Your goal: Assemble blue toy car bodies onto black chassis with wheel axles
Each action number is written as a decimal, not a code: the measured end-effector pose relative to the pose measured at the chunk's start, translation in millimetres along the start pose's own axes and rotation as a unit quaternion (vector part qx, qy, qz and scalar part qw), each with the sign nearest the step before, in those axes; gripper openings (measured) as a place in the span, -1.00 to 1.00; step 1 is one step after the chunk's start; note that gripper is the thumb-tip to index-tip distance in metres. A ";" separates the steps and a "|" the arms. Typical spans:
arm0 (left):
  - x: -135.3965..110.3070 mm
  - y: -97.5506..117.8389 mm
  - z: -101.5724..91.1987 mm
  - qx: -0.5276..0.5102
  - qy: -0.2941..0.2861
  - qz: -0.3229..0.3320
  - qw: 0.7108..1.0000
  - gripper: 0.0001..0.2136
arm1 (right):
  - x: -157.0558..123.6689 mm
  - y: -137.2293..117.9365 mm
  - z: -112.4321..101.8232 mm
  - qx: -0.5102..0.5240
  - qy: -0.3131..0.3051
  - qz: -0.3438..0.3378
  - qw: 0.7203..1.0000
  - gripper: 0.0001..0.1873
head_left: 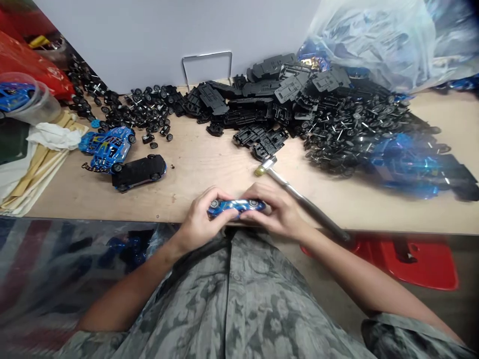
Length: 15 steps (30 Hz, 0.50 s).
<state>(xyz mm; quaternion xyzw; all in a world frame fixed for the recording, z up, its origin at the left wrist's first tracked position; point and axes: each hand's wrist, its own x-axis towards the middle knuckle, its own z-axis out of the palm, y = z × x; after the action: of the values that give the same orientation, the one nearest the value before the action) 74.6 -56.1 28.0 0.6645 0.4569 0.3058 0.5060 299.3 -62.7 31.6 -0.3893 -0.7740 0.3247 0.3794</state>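
A small blue die-cast toy car (pixel 236 206) lies sideways across my fingers, with two of its wheels showing. My left hand (pixel 202 218) grips its left end and my right hand (pixel 271 209) grips its right end. A hammer with a steel shaft (pixel 299 194) rests on the wooden table (pixel 209 184) just beyond my right hand, its small head (pixel 266 166) pointing at the black parts. Close to the left stand blue toy car bodies (pixel 108 148) and a black-based toy car (pixel 138 172).
Black plastic chassis (pixel 258 94) and heaps of wheel-and-axle sets (pixel 352 129) cover the table's back. Blue car bodies (pixel 407 164) lie at right, below a clear plastic bag (pixel 374 40). A clear tub of blue cars (pixel 30 97), white cloth (pixel 56 137) and a red bag (pixel 30 65) sit left.
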 end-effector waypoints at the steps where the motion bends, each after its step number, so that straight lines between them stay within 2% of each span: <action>1: -0.4 0.1 0.8 -0.002 0.003 0.004 1.000 -0.85 | -0.3 -0.1 0.2 0.004 0.001 0.002 1.000 -0.72; 6: -0.5 2.1 1.5 -0.027 0.006 -0.013 1.000 -0.85 | -0.9 0.0 -1.3 0.012 -0.026 0.017 0.999 -0.69; 15: 0.2 -3.2 -0.4 -0.062 -0.012 -0.026 0.998 -0.81 | -4.4 2.9 3.0 0.046 -0.034 -0.016 0.998 -0.65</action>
<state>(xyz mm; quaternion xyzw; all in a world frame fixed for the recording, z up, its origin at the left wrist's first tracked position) 73.3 -55.6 25.1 0.6236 0.4482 0.3118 0.5595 299.6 -65.6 26.3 -0.3482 -0.7764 0.3670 0.3758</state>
